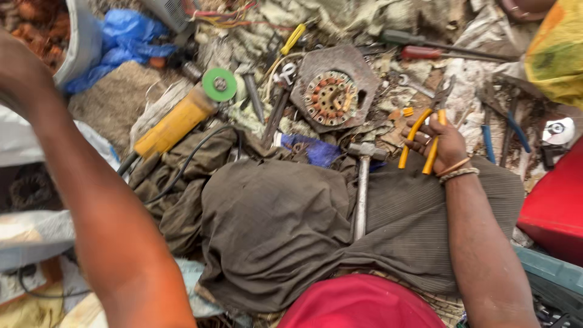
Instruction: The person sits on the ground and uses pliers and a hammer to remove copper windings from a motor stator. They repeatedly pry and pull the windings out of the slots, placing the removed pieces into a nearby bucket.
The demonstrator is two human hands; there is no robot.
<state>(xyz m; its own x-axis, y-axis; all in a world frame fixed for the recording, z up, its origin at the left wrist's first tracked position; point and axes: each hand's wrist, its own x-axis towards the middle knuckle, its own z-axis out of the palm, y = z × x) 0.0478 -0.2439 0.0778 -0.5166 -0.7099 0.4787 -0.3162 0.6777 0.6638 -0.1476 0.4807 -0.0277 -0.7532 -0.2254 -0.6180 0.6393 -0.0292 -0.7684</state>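
Nearest the camera, the left arm (pixel 91 200) rises out of frame, its hand unseen; right hand (pixel 442 146) grips yellow-handled pliers (pixel 425 130) above the lap; hammer (pixel 361 188) lies across the lap; motor stator (pixel 333 96) and yellow angle grinder (pixel 182 118) lie beyond.

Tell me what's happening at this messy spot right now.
A person sits among scattered tools. The right hand grips yellow-handled pliers, jaws pointing away. The left arm reaches up and out; its hand is out of view. A hammer rests on the lap, with a yellow angle grinder and a rusty motor stator lying ahead.
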